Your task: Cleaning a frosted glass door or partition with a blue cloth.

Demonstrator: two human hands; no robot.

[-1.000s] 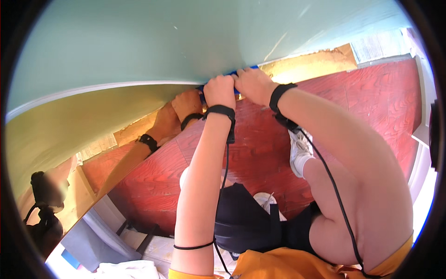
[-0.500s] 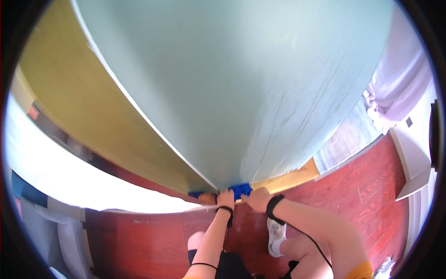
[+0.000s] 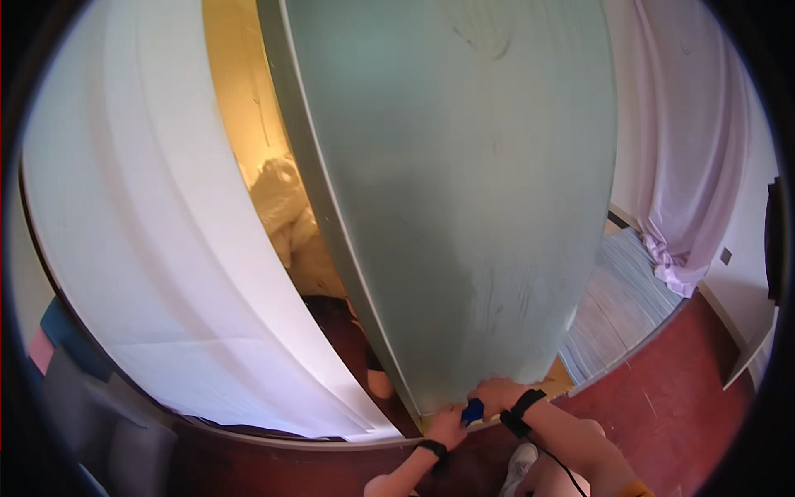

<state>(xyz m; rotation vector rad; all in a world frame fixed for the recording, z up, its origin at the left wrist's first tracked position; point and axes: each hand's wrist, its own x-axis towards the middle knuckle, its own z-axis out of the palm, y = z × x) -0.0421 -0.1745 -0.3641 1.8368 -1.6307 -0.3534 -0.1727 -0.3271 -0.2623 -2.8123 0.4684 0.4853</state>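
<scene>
A tall frosted glass door panel with a pale edge strip rises before me. At its foot, my left hand is closed at one end of a crumpled blue cloth. My right hand is bent round the other end, close against the bottom of the glass. Only a small piece of cloth shows between the hands; my fingers are partly hidden. Smears and streaks mark the pane. Left of the panel's edge is a small skin-toned shape that I cannot make out.
A white curtain hangs at left, with grey seat-like shapes below it. Through a yellow-lit gap, a pale bundle shows. At right are a lavender curtain, a striped grey mat and red wooden floor.
My view has swung up and to the left. Both hands now appear farther right along the panel's foot, closer together, with the cloth bunched between them.
</scene>
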